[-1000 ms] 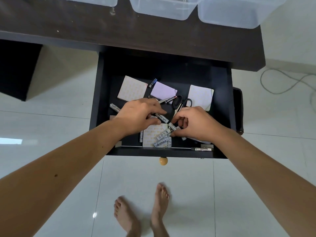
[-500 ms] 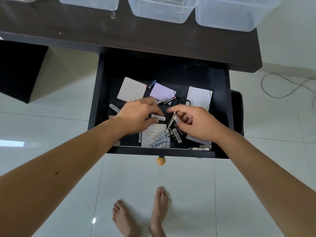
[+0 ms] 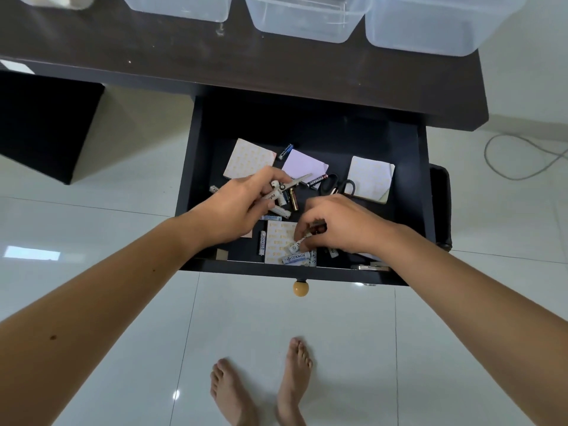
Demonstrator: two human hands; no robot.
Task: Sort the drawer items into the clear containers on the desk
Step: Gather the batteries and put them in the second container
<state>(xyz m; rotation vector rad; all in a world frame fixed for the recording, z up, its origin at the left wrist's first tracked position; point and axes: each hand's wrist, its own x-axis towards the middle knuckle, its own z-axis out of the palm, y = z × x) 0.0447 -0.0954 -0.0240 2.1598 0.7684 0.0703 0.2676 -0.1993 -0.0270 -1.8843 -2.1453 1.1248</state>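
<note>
Both hands are down in the open drawer (image 3: pixel 196 179), gathering batteries. The left hand (image 3: pixel 236 207) is clenched round a small bundle of batteries (image 3: pixel 278 195), with the scissors (image 3: pixel 325 184) lying just past its fingertips toward 2 o'clock. The right hand (image 3: pixel 341 229) pinches one white battery (image 3: pixel 298 245) over a patterned notepad (image 3: pixel 276 241) near the drawer's front edge; whether it hides more in the palm I cannot tell. More batteries lie loose by the front edge at 6 o'clock, one at the far end at 12 o'clock, and more notepads rest at the back.

The clear containers (image 3: pixel 302 23) sit on the counter (image 3: pixel 123 56) at 12 o'clock, well apart from the hands.

The likeliest slip is the left bundle: several round, smooth cells held in one fist could roll free on the lift and drop back into the drawer or onto the tiled floor (image 3: pixel 307 327) beside the bare feet (image 3: pixel 261 392). The scissor blade lies close enough to snag a finger. Batteries from each hand could also end up in different containers.
</note>
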